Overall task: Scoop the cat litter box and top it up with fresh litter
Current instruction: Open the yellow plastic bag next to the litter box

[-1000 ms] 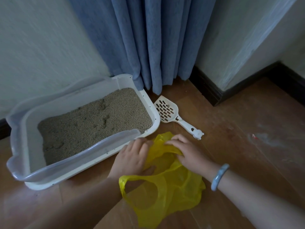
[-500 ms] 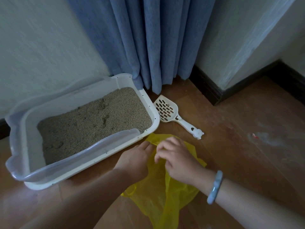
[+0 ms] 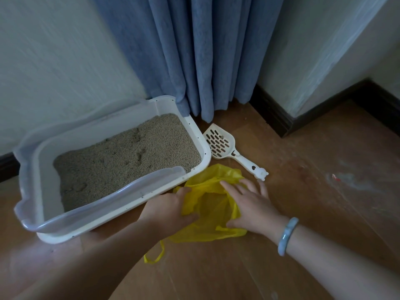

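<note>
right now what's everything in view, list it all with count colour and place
litter box: 1, white with a clear rim, on the floor by the wall, left
litter: grey-beige granules, filling the box
scoop: 1, cream, slotted, on the floor right of the box
bag: 1, yellow plastic, on the floor in front of the box
curtain: blue, hanging behind the box
floor: brown wood
bracelet: 1, pale blue, right wrist
left hand: gripping the bag's left side
right hand: fingers spread, on the bag's right side
</note>
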A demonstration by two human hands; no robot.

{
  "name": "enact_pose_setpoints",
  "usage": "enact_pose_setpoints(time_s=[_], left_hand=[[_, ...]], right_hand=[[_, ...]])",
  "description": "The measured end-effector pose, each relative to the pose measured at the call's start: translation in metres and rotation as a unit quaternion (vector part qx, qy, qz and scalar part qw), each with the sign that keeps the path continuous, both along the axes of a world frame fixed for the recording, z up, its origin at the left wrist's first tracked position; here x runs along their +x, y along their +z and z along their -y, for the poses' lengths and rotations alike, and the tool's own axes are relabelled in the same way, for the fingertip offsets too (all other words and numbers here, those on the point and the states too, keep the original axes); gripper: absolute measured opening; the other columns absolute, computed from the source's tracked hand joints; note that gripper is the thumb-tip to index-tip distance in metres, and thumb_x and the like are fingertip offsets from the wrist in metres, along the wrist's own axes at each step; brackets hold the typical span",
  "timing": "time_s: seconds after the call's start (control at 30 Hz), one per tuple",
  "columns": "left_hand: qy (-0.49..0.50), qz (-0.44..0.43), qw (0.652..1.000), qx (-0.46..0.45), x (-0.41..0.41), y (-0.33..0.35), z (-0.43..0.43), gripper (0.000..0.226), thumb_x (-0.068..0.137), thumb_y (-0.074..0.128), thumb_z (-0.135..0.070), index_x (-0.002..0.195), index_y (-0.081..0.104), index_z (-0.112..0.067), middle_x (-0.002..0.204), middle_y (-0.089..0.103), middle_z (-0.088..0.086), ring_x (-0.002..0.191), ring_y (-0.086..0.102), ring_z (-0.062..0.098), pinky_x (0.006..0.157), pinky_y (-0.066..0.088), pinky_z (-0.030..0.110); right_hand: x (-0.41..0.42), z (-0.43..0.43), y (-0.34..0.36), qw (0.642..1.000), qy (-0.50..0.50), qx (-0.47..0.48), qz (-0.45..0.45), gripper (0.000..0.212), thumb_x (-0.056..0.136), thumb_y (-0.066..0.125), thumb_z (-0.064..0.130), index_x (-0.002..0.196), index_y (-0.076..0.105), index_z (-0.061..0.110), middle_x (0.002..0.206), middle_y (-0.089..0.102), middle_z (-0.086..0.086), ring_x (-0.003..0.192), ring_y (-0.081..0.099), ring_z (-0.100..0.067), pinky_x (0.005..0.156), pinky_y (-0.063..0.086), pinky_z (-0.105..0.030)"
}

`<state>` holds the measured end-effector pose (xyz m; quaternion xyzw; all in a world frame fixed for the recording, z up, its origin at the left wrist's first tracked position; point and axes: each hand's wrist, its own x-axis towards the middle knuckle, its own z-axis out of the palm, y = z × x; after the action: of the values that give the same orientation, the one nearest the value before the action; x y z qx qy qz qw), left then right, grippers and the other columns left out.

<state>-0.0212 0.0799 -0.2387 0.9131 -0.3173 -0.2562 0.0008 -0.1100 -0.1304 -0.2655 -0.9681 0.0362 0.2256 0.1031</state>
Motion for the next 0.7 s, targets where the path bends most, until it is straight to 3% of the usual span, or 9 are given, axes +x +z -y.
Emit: enact_pose_setpoints(time_s=[0.1,0.2,0.27,0.33,0.4,0.47,0.63,0.7], left_hand=[[-0.108,0.136,0.985,-0.009,-0.004,0.002,0.001,0.055,0.081,0.039,-0.052,0.126,0.049,-0.022,0.122,0.054,0.004,0.110,0.055,0.027,0.084,0.043,0.037],[-0.264,0.253,0.923,-0.123,-0.012,-0.009,0.004,0.035,0.079,0.040,-0.026,0.111,0.054,-0.020,0.125,0.050,0.007,0.113,0.048,0.027,0.088,0.038,0.037],[-0.333,0.219,0.903,-0.159,-0.017,-0.016,0.011,0.028,0.083,0.043,-0.018,0.107,0.056,-0.020,0.118,0.056,0.004,0.108,0.054,0.022,0.089,0.046,0.033],[-0.345,0.146,0.925,-0.059,-0.017,-0.022,0.018,0.023,0.086,0.050,-0.016,0.109,0.057,-0.018,0.109,0.061,0.003,0.101,0.059,0.022,0.090,0.048,0.033],[-0.330,0.091,0.936,0.078,-0.014,-0.034,0.019,0.035,0.093,0.044,-0.016,0.129,0.044,-0.013,0.125,0.052,0.009,0.114,0.050,0.029,0.105,0.033,0.037],[-0.333,0.097,0.927,0.141,-0.009,-0.036,0.023,0.045,0.095,0.042,-0.018,0.139,0.033,-0.011,0.132,0.046,0.011,0.120,0.045,0.031,0.110,0.022,0.040],[-0.337,0.039,0.924,0.177,-0.008,-0.039,0.031,0.066,0.094,0.040,-0.015,0.148,0.003,0.000,0.116,0.061,0.018,0.113,0.052,0.036,0.116,-0.007,0.042],[-0.349,0.016,0.921,0.175,-0.008,-0.040,0.028,0.066,0.093,0.040,-0.013,0.148,0.005,-0.001,0.111,0.064,0.018,0.110,0.055,0.035,0.116,-0.009,0.043]], right_hand=[[0.006,-0.005,0.002,0.999,-0.001,0.004,0.044,0.098,0.070,0.063,0.064,0.147,0.009,0.036,0.146,0.030,0.009,0.142,0.007,-0.019,0.115,-0.002,-0.053],[0.011,-0.008,0.001,0.998,0.011,0.004,0.054,0.090,0.072,0.065,0.057,0.145,0.019,0.034,0.147,0.025,0.009,0.142,0.006,-0.019,0.115,0.000,-0.050],[0.012,-0.009,-0.003,0.999,0.021,-0.002,0.044,0.087,0.075,0.067,0.040,0.146,0.016,0.033,0.149,0.022,0.008,0.142,0.006,-0.019,0.115,0.005,-0.046],[0.013,-0.008,-0.008,0.999,0.037,-0.009,0.031,0.086,0.077,0.064,0.021,0.146,0.013,0.032,0.152,0.018,0.007,0.144,0.002,-0.020,0.115,0.005,-0.046],[0.013,-0.005,-0.011,0.999,0.046,-0.016,0.015,0.087,0.079,0.059,0.009,0.148,0.011,0.031,0.155,0.013,0.006,0.145,-0.005,-0.021,0.116,0.002,-0.049],[0.014,0.001,-0.013,0.999,0.039,-0.030,0.007,0.086,0.082,0.055,0.006,0.149,0.007,0.031,0.158,0.007,0.007,0.145,-0.012,-0.022,0.116,-0.003,-0.052],[0.015,0.017,-0.011,0.997,-0.017,-0.073,0.034,0.083,0.086,0.046,0.002,0.149,0.001,0.030,0.159,0.001,0.009,0.143,-0.021,-0.024,0.114,-0.008,-0.055],[0.015,0.017,-0.011,0.995,-0.022,-0.082,0.053,0.084,0.084,0.050,0.003,0.149,0.005,0.029,0.159,0.005,0.007,0.144,-0.019,-0.026,0.114,-0.007,-0.055]])
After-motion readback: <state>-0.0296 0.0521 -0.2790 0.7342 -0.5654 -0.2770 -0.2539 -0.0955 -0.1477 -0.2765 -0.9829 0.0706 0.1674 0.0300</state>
